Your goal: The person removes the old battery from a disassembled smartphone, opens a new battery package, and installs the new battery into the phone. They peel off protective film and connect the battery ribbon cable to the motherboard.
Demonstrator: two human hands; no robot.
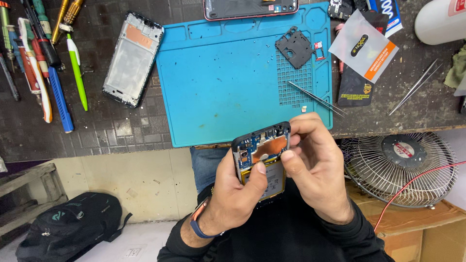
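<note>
Holding an opened phone (pixel 262 157) in both hands, just off the near edge of the blue mat (pixel 218 92).

Left to right: tools (pixel 43 63) lay on the bench, then a bare phone frame (pixel 132 58), then the mat. The left hand (pixel 233 194) was wrapped round the phone's lower body, thumb pressed on the battery. The right hand (pixel 315 165) pinched the top corner, fingers closed on the rim. Light and stiff, it looked, but fragile inside; best held by the edges.
</note>
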